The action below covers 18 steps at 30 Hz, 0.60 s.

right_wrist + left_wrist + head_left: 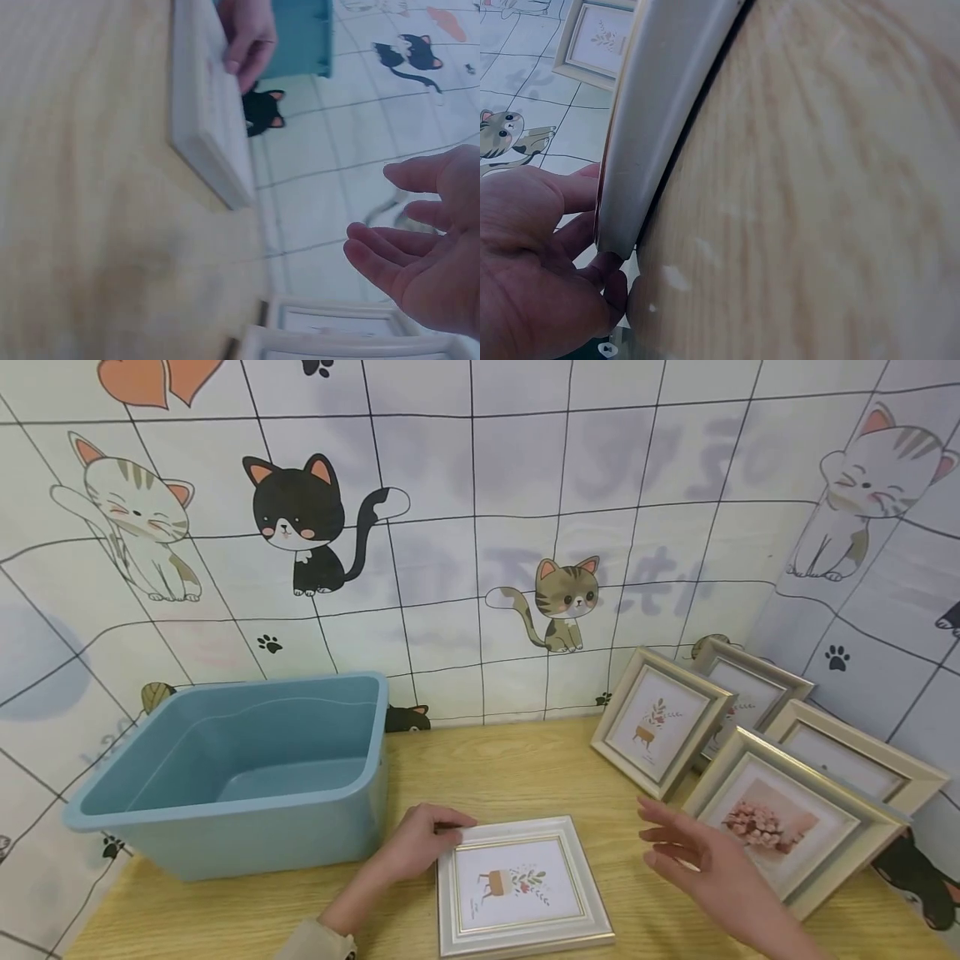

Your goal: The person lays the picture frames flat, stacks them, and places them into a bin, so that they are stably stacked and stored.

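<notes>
A white picture frame (517, 885) with gold trim and a potted-plant print lies face up on the wooden table. My left hand (423, 843) holds its far left corner, thumb on top of the border. In the left wrist view, fingers (604, 266) curl around the end of the frame's edge (649, 135). My right hand (708, 868) hovers to the right, fingers loosely spread and holding nothing. It overlaps a standing gold-edged frame with a pink flower picture (772, 818). The right wrist view shows the same hand (427, 240) apart from the lying frame (214, 112).
A blue plastic tub (247, 831) stands at the left of the wooden table (480, 768). At the right, several frames stand propped up, including one with a plant print (652, 722) and a cream one (847, 747). Cat-patterned covering (435, 527) lines the wall behind.
</notes>
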Tool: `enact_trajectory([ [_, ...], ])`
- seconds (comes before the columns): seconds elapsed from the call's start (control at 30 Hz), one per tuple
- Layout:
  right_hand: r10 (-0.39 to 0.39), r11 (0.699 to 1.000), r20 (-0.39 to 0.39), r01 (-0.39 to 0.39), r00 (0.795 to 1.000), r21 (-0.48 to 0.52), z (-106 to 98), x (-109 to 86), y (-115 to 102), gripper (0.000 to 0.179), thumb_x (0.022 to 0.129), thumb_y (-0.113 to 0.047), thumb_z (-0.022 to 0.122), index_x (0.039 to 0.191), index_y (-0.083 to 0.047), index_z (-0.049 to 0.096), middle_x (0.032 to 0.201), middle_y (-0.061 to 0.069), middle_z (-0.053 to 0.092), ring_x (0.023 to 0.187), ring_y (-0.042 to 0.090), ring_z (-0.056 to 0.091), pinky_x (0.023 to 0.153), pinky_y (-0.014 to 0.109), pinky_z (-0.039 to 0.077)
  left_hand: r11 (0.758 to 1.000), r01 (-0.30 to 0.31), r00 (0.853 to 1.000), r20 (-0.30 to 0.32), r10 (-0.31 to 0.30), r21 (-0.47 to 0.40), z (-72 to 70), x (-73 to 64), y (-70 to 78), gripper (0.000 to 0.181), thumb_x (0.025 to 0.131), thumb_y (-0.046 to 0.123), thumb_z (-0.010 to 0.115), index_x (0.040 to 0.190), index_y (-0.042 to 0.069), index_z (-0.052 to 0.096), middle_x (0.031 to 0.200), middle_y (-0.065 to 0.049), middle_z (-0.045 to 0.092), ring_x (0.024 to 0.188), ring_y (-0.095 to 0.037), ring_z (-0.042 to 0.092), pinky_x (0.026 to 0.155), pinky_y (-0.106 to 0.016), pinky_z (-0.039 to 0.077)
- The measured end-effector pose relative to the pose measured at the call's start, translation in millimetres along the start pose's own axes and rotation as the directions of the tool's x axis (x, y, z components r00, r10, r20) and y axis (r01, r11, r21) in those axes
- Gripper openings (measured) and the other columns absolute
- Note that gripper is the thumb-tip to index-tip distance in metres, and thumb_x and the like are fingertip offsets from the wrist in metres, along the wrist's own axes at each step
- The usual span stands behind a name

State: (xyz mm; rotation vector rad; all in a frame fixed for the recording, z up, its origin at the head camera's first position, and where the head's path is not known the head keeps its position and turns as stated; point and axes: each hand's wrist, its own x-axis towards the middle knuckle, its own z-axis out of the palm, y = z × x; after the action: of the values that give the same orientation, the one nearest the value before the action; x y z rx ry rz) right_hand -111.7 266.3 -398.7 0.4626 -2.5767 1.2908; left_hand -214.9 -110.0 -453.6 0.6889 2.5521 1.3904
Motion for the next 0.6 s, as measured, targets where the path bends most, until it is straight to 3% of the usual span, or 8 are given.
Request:
enact_trajectory([
  [0.13, -0.011, 0.997, -0.039, 0.008, 0.999, -0.077, -33, 2.7, -12, 0.058, 0.094, -0.002, 0.073, 0.148, -0.006, 0.054, 0.125, -0.020, 0.064, 0.104, -0.004, 0.063, 0.081, 0.015, 0.052, 1.000, 0.001, 1.000, 0.002, -0.001, -0.002, -0.4, 0.6, -1.0, 0.023, 0.096, -0.001, 0.065, 0.113, 0.006, 0.079, 0.116, -0.009, 0.074, 0.113, -0.029, 0.064, 0.088, -0.036, 0.054],
  [0.23, -0.005, 0.994, -0.072, -0.004, 0.997, -0.114, -55, 3.8, -20, 0.061, 0.094, -0.001, 0.073, 0.151, -0.008, 0.052, 0.126, -0.024, 0.063, 0.106, -0.008, 0.061, 0.079, 0.013, 0.052, 1.000, -0.001, 1.000, 0.003, 0.001, -0.003, -1.1, 1.2, -1.9, 0.023, 0.096, -0.001, 0.065, 0.113, 0.006, 0.079, 0.116, -0.009, 0.074, 0.113, -0.028, 0.064, 0.087, -0.034, 0.053],
  [0.4, 0.073, 0.978, -0.161, -0.102, 0.984, -0.183, -91, 3.8, -29, 0.060, 0.098, -0.012, 0.071, 0.154, -0.016, 0.049, 0.123, -0.026, 0.063, 0.102, -0.018, 0.058, 0.071, 0.010, 0.050, 1.000, -0.003, 1.000, 0.009, 0.003, -0.008, -1.3, 1.8, -3.1, 0.024, 0.097, -0.002, 0.064, 0.114, 0.005, 0.079, 0.117, -0.009, 0.074, 0.114, -0.028, 0.064, 0.086, -0.031, 0.053],
  [0.6, -0.050, 0.973, -0.297, -0.020, 0.954, -0.229, -124, 9.1, -20, 0.062, 0.099, 0.002, 0.066, 0.155, -0.018, 0.048, 0.122, -0.040, 0.051, 0.109, -0.026, 0.045, 0.084, 0.001, 0.037, 1.000, 0.014, 1.000, 0.016, -0.014, -0.016, -1.6, 1.1, -2.3, 0.025, 0.097, -0.002, 0.063, 0.115, 0.005, 0.078, 0.118, -0.010, 0.073, 0.112, -0.025, 0.063, 0.085, -0.029, 0.052],
])
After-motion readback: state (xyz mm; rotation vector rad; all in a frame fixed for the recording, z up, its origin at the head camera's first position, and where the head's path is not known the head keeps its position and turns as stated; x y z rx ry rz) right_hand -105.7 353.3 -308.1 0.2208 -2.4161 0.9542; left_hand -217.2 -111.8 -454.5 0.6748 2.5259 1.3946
